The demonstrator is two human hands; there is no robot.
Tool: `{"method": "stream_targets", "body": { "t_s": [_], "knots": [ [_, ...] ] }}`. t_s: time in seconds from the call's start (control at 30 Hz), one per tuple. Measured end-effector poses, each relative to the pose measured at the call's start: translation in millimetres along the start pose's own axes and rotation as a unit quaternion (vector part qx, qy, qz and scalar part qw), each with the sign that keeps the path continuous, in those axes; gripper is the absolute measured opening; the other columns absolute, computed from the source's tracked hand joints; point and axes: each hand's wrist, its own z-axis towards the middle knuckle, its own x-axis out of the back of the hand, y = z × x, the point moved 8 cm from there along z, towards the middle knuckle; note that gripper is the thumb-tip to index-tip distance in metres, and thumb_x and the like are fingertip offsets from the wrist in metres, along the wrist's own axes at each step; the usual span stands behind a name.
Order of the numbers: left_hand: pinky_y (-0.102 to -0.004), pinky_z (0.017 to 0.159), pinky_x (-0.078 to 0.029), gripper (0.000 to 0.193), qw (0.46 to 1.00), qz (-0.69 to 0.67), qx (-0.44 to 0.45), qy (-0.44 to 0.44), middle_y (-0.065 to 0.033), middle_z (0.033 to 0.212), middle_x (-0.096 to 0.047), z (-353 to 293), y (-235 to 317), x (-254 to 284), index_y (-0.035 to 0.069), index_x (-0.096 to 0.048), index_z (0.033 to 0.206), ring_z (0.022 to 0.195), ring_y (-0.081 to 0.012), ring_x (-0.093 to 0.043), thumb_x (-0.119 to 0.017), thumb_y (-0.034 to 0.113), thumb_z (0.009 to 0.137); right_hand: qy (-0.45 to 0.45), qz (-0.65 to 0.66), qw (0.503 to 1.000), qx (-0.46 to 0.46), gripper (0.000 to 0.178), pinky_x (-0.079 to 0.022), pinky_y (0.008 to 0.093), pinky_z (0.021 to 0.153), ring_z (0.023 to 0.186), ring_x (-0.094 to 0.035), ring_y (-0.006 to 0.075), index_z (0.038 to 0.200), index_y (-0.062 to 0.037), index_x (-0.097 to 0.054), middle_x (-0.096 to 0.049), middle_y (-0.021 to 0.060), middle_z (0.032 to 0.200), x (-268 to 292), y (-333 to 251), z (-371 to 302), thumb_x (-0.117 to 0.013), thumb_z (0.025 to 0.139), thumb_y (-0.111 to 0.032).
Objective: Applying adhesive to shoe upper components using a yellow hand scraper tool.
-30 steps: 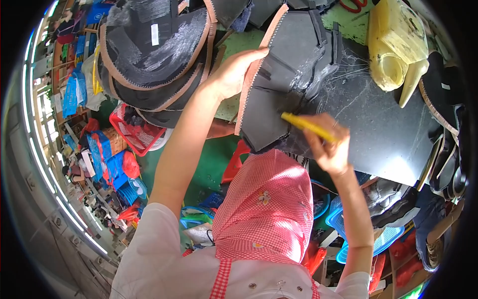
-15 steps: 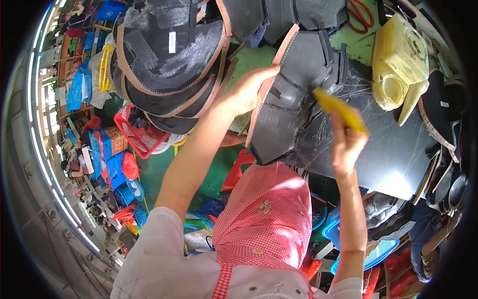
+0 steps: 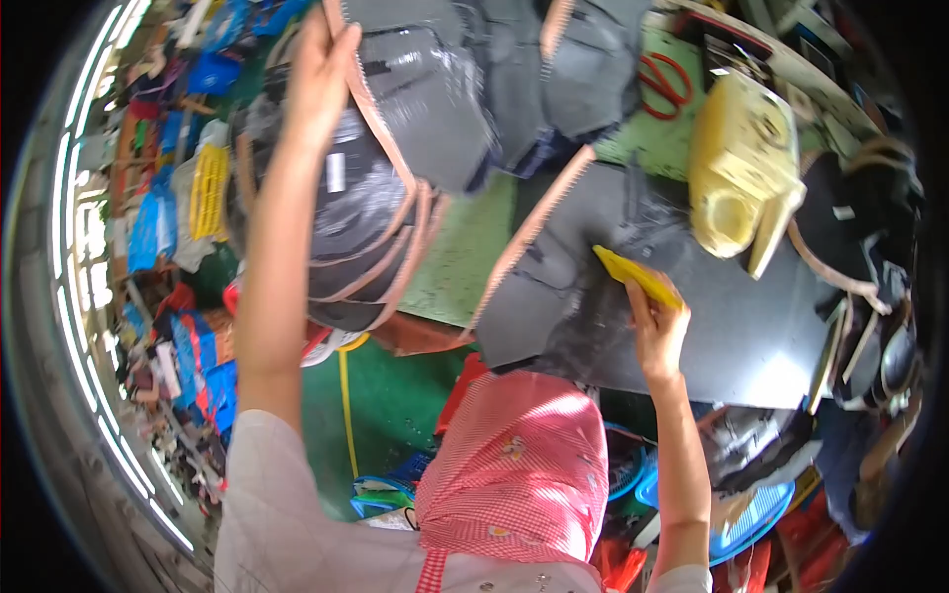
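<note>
Left hand (image 3: 321, 77) gone from near-edge panel (image 3: 519, 311) to bench's (image 3: 450, 272) far-left panel (image 3: 420, 104), grip unclear, right hand (image 3: 660, 334) still holding yellow tool (image 3: 625, 269)

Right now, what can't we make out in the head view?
All in the head view:
Left hand: exact grip blurred.
Dark panel beside it: upper end cut off by the top edge.
Yellow scraper: held part covered by the right hand.
Black stack: partly hidden by that panel and the left forearm.
</note>
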Motion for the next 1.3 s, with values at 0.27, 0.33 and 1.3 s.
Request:
{"method": "stream_targets", "body": {
  "t_s": [0.27,0.33,1.3],
  "knots": [
    [-0.0342,0.076,-0.05,0.049,0.961,-0.065,0.111,-0.245,-0.01,0.106,-0.06,-138,50,-169,0.015,-0.055,0.13,0.092,-0.0208,-0.059,-0.072,0.017,0.084,0.273,-0.296,0.905,0.14,0.018,-0.045,0.0285,0.06,0.064,-0.056,0.0128,0.098,0.0023,-0.065,-0.063,0.0088,0.076,133,-38,31,-0.067,0.089,-0.013],
    [-0.039,0.084,-0.049,0.067,0.948,0.066,0.059,-0.305,-0.0126,0.115,-0.056,-170,56,-200,0.019,-0.045,0.14,0.101,-0.0284,-0.057,-0.075,0.019,0.08,0.233,-0.278,0.927,0.092,0.02,-0.044,0.0257,0.061,0.067,-0.057,0.0121,0.097,0.0036,-0.065,-0.066,0.0081,0.079,129,-27,44,-0.066,0.09,-0.015],
    [-0.043,0.095,-0.044,0.066,0.981,0.039,-0.025,-0.187,-0.0196,0.121,-0.05,-199,50,-219,0.017,-0.046,0.141,0.112,-0.0368,-0.049,-0.072,0.019,0.08,-0.111,-0.109,0.975,0.16,0.036,-0.056,0.0359,0.071,0.081,-0.068,0.0277,0.107,-0.009,-0.07,-0.067,0.0121,0.092,-36,13,-84,-0.067,0.074,0.005]
  ]
}}
